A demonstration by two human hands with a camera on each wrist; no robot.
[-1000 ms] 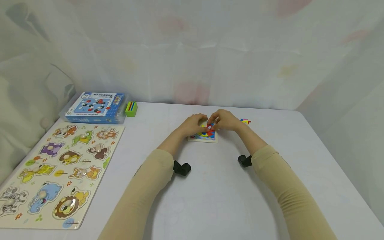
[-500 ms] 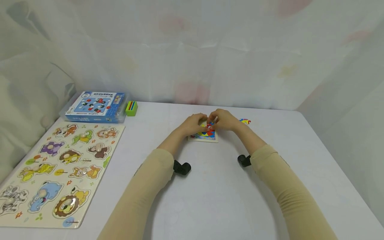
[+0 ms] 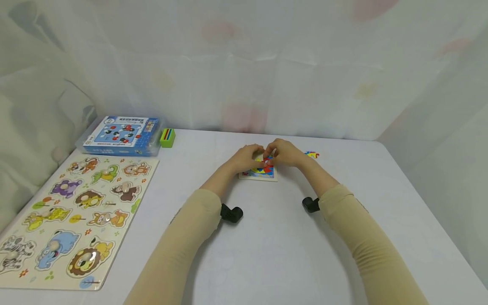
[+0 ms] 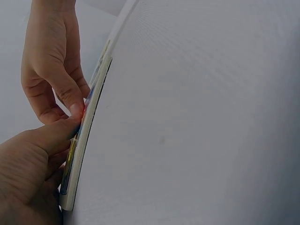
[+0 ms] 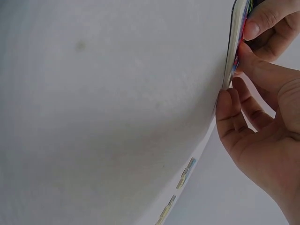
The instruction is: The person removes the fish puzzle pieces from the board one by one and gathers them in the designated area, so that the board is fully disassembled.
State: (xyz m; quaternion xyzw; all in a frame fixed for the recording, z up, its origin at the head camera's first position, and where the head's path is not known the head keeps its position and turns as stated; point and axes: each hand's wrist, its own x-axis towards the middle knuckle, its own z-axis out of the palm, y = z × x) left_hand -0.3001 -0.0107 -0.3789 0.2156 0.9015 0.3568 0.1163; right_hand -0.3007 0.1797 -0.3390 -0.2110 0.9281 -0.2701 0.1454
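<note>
A small wooden jigsaw board (image 3: 259, 179) with a bright fish picture lies flat near the back middle of the table. Curved along its left and far side, my left hand (image 3: 243, 159) holds it, with the thumb over the picture. My right hand (image 3: 286, 153) comes from the right, thumb and forefinger around a red puzzle piece (image 3: 268, 170) at the board's right side. The two thumb tips meet over this piece. In the right wrist view, the other right fingers (image 5: 226, 112) bend at the edge of the board (image 5: 233, 51). Both hands partly hide the picture.
Loose colourful puzzle pieces (image 3: 311, 154) lie right of the board, behind the right wrist. A large animal peg puzzle (image 3: 126, 237) covers the left of the table. Behind it stand a blue boxed set (image 3: 114, 134) and a green block (image 3: 166, 139). Fabric hangs behind the table.
The right hand has shifted very slightly left over the red piece. The left hand and the board stay in place.
</note>
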